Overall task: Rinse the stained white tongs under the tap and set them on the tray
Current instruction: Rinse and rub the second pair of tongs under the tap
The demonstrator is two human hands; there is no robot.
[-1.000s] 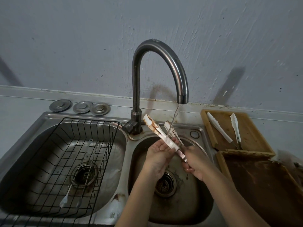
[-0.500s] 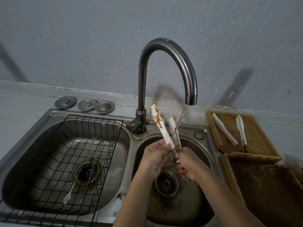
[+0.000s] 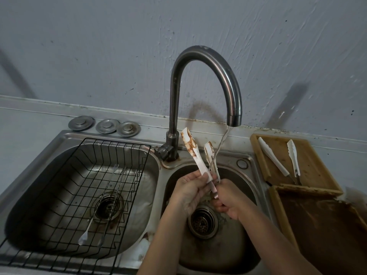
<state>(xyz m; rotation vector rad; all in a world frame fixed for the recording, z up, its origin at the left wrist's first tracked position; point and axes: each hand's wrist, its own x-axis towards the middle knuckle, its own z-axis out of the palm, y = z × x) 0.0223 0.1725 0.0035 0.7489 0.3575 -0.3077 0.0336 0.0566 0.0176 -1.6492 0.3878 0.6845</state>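
Note:
The white tongs (image 3: 192, 149), streaked with brown stain, point up and away over the right basin, their two arms spread. My left hand (image 3: 190, 193) holds the lower part of the left arm between thumb and fingers. My right hand (image 3: 228, 199) grips the metal hinge end below. A thin stream of water runs from the tap (image 3: 234, 116) down past the right arm of the tongs. The wooden tray (image 3: 309, 165) lies on the counter to the right, with a clean white pair of tongs (image 3: 273, 158) on it.
The left basin (image 3: 49, 185) holds a black wire rack (image 3: 111, 153) with long metal utensils. Three metal drain plugs (image 3: 105, 126) sit behind it. A second, stained wooden tray (image 3: 321, 225) lies at the front right. The right basin's drain (image 3: 202, 222) is below my hands.
The tongs have tilted more upright and their tips have drawn closer to the tap. Both hands stay on the tongs over the right basin.

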